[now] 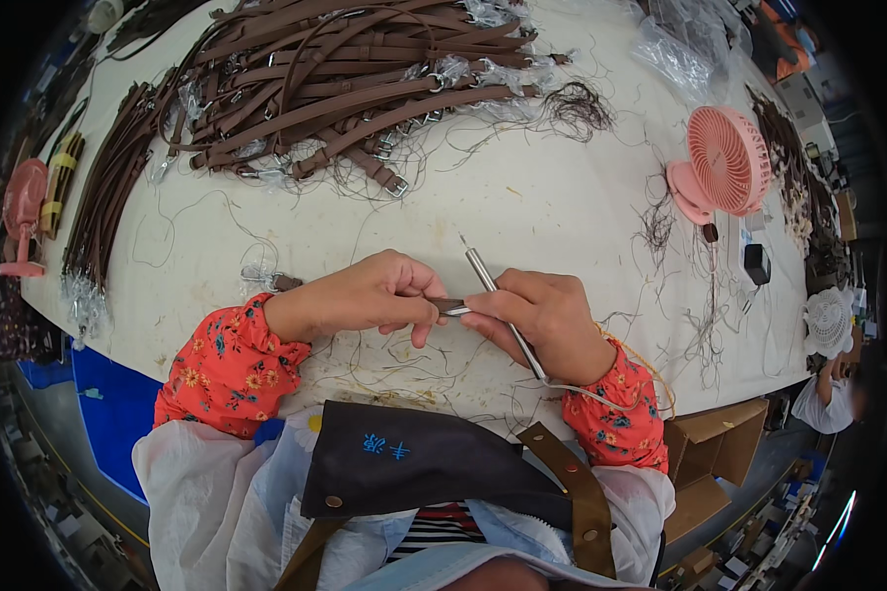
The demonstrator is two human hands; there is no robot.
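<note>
My left hand (375,295) is closed, pinching a small brown piece (442,303) that looks like a strap end. A pale or shiny part shows at its right edge; the fingers hide most of it. My right hand (547,320) grips a slim silver pen-shaped tool (479,266) with a thin tip pointing up and away from me. A cord (601,402) runs from its lower end past my right sleeve. The right fingertips meet the brown piece beside the left ones. Left of my left wrist lies a short brown strap end with a buckle and clear plastic (266,279).
A large heap of brown buckled belts (365,79) covers the far side of the white table (384,231). Another bundle of belts (118,187) lies at left. A pink fan (724,163) stands at right, near tangled threads (657,222). An open cardboard box (715,443) sits below the right edge.
</note>
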